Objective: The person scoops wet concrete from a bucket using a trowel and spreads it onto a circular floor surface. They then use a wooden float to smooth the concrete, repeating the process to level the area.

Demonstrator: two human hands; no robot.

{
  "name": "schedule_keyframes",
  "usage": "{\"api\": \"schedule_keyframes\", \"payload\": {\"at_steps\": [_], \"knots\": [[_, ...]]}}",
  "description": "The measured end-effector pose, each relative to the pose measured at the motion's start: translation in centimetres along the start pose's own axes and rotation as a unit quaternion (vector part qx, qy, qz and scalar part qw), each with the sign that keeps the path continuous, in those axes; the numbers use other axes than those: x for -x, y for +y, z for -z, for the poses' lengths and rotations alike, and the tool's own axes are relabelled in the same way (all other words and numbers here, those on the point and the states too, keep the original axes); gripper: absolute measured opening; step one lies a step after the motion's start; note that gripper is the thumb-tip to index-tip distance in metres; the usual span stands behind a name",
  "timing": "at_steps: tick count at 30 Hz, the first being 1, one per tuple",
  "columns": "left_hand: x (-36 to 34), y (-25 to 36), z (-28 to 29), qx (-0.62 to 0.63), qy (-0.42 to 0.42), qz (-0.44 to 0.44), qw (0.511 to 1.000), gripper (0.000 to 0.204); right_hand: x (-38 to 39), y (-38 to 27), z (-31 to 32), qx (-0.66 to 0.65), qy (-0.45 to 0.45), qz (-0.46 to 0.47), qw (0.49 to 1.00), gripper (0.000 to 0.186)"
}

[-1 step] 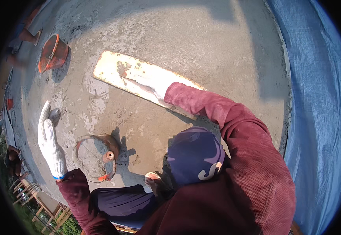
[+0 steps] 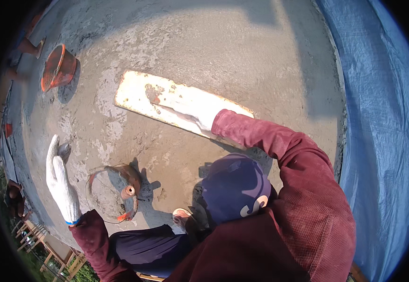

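Note:
My right hand (image 2: 192,109), in a white glove washed out by glare, is closed on a long, pale, rectangular float (image 2: 136,91). The float lies slantwise on the grey mortar surface (image 2: 265,61), its far-left end spotted with brown mortar. To the left, my left hand (image 2: 63,181), in a white knitted glove with a blue cuff edge, is raised with fingers stretched out and nothing in it. Close beside it stands a mortar-crusted bucket (image 2: 131,175) holding grey mix. A tool handle with a round, hollow end (image 2: 128,191) sticks up at the bucket's rim.
An orange bucket (image 2: 66,70) stands on the surface at the far left, near another person's leg (image 2: 28,47). A blue tarp (image 2: 380,117) runs along the right edge. Another person (image 2: 16,199) and wooden framing (image 2: 59,249) show at the lower left.
My right hand has drawn the float a little to the right and nearer to me. My left hand sits slightly lower. The view has shifted slightly.

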State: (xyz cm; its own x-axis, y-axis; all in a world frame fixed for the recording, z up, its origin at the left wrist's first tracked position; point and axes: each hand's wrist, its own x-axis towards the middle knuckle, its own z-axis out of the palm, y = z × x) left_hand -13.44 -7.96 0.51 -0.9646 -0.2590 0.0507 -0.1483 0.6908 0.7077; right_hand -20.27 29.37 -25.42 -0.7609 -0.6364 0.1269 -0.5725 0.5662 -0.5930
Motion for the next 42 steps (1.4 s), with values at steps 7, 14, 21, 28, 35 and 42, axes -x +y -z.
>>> {"api": "schedule_keyframes", "payload": {"at_steps": [7, 14, 21, 28, 35, 42], "knots": [[0.3, -2.6, -0.1, 0.041, -0.021, 0.005, 0.999, 0.052, 4.8, 1.9, 2.4, -0.037, -0.083, -0.087, 0.992, 0.071], [-5.8, 1.2, -8.6, -0.009, -0.060, -0.138, 0.989, 0.051, -4.2, 7.2, 7.0, 0.053, 0.009, -0.269, 0.962, 0.092], [-1.9, -3.1, -4.7, 0.043, -0.043, 0.011, 0.998, 0.051, 23.3, 8.8, 13.1, 0.124, 0.008, -0.549, 0.827, 0.092], [-3.2, -1.7, -7.3, -0.089, -0.074, -0.067, 0.991, 0.052, 14.7, 26.6, 20.9, 0.200, 0.170, -0.558, 0.787, 0.081], [-3.2, -6.9, -5.5, -0.094, -0.043, 0.043, 0.994, 0.058, 28.8, 10.3, 10.1, 0.179, 0.084, -0.557, 0.806, 0.078], [2.0, -10.6, 2.0, -0.285, 0.000, 0.186, 0.940, 0.071, 20.9, 21.6, 14.5, 0.201, 0.154, -0.521, 0.815, 0.080]]}}
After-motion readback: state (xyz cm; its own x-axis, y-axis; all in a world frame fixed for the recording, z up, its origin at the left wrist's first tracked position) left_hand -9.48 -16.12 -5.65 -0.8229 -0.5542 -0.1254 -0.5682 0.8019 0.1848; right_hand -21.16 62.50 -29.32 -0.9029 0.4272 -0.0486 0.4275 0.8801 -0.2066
